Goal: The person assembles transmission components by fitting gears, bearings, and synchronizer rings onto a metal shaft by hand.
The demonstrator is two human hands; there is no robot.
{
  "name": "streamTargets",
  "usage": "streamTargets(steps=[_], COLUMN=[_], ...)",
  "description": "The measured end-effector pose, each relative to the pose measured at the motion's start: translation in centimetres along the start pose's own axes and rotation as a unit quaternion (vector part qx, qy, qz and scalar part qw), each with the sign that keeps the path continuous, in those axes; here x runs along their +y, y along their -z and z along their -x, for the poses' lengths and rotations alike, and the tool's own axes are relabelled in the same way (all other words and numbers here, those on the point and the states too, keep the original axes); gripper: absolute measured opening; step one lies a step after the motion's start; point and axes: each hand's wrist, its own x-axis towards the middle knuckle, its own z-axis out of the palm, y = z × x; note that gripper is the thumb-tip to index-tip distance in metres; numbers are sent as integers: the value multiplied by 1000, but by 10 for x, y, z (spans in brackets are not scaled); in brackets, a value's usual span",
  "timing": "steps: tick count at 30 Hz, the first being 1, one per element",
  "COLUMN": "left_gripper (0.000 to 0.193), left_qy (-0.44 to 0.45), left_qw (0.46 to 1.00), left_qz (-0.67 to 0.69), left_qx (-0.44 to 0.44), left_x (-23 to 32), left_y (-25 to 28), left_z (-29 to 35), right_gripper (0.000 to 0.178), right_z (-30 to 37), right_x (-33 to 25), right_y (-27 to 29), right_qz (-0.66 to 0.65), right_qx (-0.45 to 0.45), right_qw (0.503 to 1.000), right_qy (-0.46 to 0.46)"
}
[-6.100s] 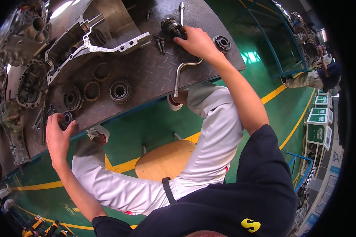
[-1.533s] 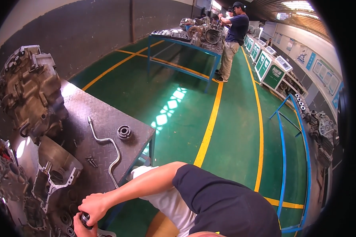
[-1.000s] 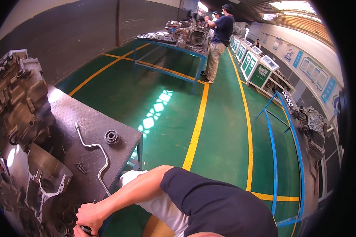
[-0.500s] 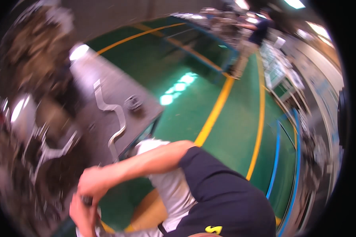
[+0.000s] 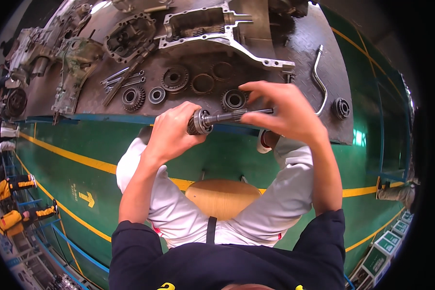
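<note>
Above the table's near edge, my left hand (image 5: 173,129) is wrapped round the geared end of a steel gear shaft (image 5: 222,117). A ball bearing (image 5: 204,121) sits on the shaft just beside those fingers. The slim end points right, toward my right hand (image 5: 292,110), whose thumb and fingers are spread apart. Its thumb overlaps the shaft in view; whether they touch I cannot tell. Just behind the shaft, a loose gear (image 5: 234,99) lies on the metal table (image 5: 295,43). Further left are another gear (image 5: 133,98), a small bearing (image 5: 156,95) and a larger gear ring (image 5: 174,78).
An open gearbox housing (image 5: 198,36) and further castings (image 5: 79,63) fill the table's back and left. Wrenches (image 5: 116,79), thin rings (image 5: 203,83), a bent metal tube (image 5: 318,79) and a round hub (image 5: 341,108) lie about. A wooden stool (image 5: 222,198) is beneath me. People stand at far left.
My view has swung left and levelled onto the table. Both hands, formerly close together at the lower left, are now apart above the table edge. The gear shaft now shows clearly.
</note>
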Motion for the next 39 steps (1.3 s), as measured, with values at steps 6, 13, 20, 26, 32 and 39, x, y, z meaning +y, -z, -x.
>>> streamTargets(steps=[6,13,20,26,32,39], left_gripper=[41,41,53,52,52,49], left_qy=[21,46,-83,-64,-78,-111], left_qw=[965,902,927,930,938,943], left_qz=[241,413,291,289,207,86], left_qx=[102,119,221,218,268,301], left_x=[10,19,14,15,18,17], left_y=[5,4,-8,-13,-18,-22], left_z=[3,-1,-5,-3,-8,-9], right_gripper=[38,36,41,52,61,64], right_z=[1,-6,-4,-5,-8,-13], right_x=[0,-17,-30,-40,-38,-44], right_y=[8,-13,-28,-35,-46,-56], right_qz=[-136,-8,27,60,77,30], right_qx=[90,101,85,66,57,77], right_qw=[984,992,988,988,992,996], right_qy=[68,71,127,129,86,32])
